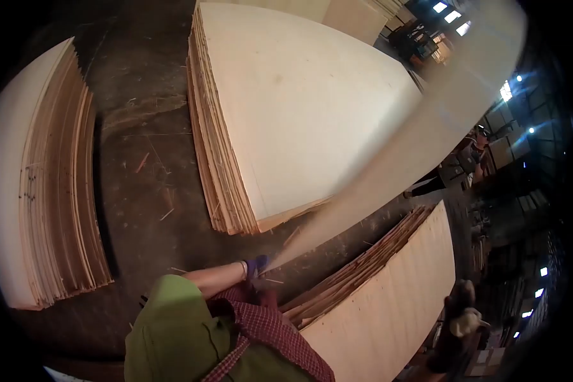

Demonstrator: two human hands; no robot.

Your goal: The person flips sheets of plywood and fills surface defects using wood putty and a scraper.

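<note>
Olive-green short-sleeved top (172, 331), maroon checked apron (275, 332)

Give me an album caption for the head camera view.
A blurred, pale veneer sheet slants across the view among veneer stacks on a dark, scrap-strewn floor.

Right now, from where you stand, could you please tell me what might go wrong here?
The long pale sheet is blurred and slants close by the large stack, so it could catch that stack's edge. Scraps lie on the dark floor between stacks and might trip or slip someone stepping there. The lower-right stack has uneven, ragged edges beside the checked cloth you are wearing, which could snag.
</note>
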